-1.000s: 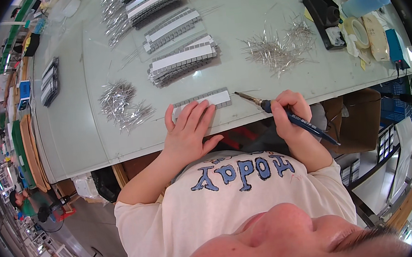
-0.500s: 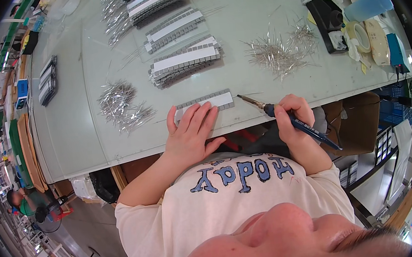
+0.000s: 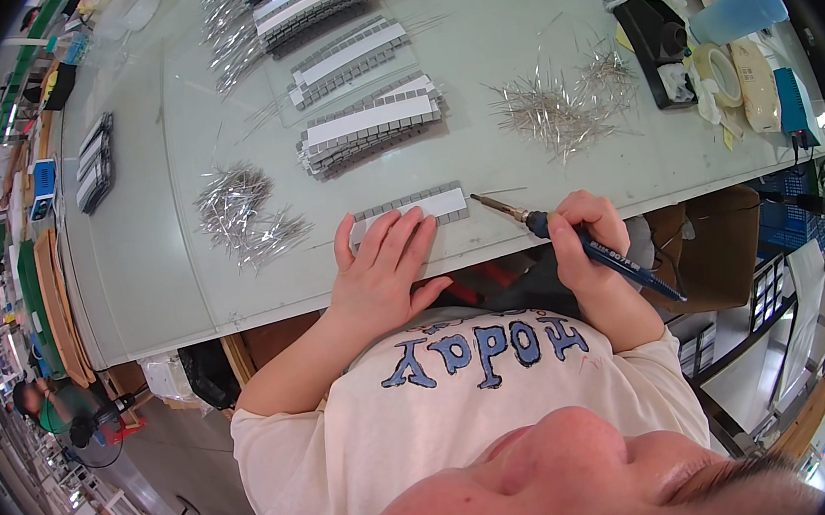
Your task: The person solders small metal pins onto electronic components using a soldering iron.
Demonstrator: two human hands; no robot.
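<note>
Two hands: left (image 3: 377, 271) spread on crosswise strip (image 3: 442, 204), right (image 3: 586, 234) closed around soldering iron (image 3: 537, 223) (tip forward-left).

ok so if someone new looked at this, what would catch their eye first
Probably the blue-handled soldering iron in the right hand, its tip by the right end of a grey-and-white strip under the left hand, near the table's front edge. Next, two tangled heaps of thin silvery wires: the left heap beyond and left of the left hand, the right heap farther off to the right. Between them sits a stack of similar strips.
</note>
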